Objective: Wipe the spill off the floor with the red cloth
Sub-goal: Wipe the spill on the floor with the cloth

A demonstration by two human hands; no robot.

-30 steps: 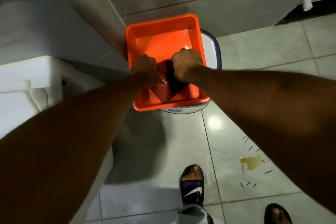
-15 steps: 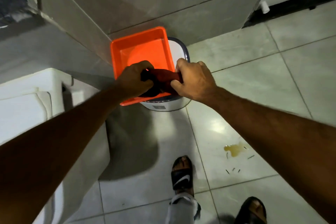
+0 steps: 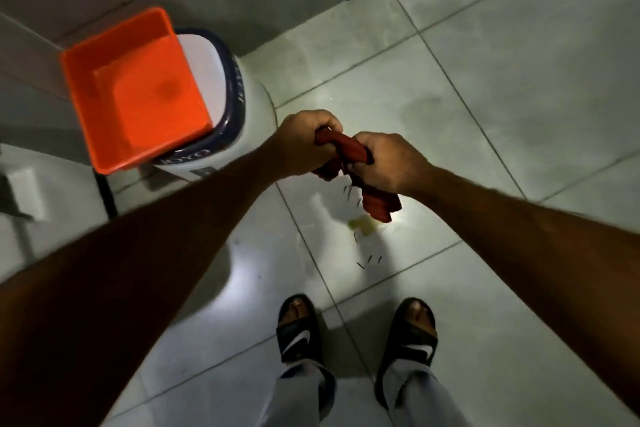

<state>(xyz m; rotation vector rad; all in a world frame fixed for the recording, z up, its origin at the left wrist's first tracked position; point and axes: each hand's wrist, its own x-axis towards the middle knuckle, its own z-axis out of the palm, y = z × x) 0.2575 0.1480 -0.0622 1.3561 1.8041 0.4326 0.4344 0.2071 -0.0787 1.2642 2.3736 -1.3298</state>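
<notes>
Above the yellow spill (image 3: 363,225) on the tiled floor (image 3: 502,87): left hand (image 3: 304,142) and right hand (image 3: 388,163), each grip clenched on the red cloth (image 3: 349,149).

bunched red cloth (image 3: 353,152) above small yellowish spill (image 3: 363,225) on pale floor tiles (image 3: 519,80)

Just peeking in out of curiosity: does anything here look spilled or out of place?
Yes. A small yellowish spill sits on the floor tiles, with dark specks scattered around it, just ahead of the feet. The red cloth, gripped by both hands, hangs above it.
</notes>
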